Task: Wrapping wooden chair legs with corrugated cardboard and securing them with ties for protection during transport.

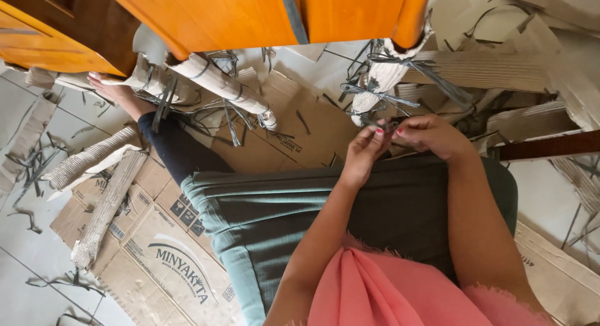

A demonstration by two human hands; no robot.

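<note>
Hands at work: the left hand (365, 152) and right hand (431, 135) pinch a grey packing strap (382, 124) between them, just below the cardboard-wrapped furniture leg (378, 82), above a floor (37, 123) littered with cut straps.

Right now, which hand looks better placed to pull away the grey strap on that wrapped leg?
Probably the right hand: it lies nearer the strap binding the wrapped leg. The left hand pinches the loose end.
</note>
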